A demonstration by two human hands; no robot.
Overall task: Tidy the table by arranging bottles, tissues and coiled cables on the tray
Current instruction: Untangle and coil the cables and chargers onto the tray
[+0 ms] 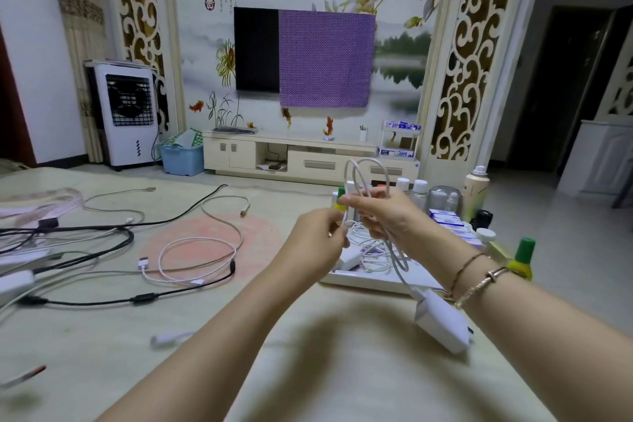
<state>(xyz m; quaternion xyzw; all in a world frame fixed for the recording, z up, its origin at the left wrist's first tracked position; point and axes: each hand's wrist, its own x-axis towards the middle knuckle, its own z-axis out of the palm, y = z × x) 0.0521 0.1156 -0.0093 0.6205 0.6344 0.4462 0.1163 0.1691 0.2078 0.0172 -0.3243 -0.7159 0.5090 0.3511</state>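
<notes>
My right hand grips a looped white cable above the white tray. The cable's white charger block hangs below my right wrist. My left hand pinches the free end of the same cable beside my right hand. On the tray lie coiled white cables, several bottles, a tall spray can and blue tissue packs. A green-capped yellow bottle stands at the tray's right end.
Loose cables spread over the table's left half: a white cable, a grey cable and black cables. A small white plug lies near my left forearm. A red-tipped pen sits at the lower left.
</notes>
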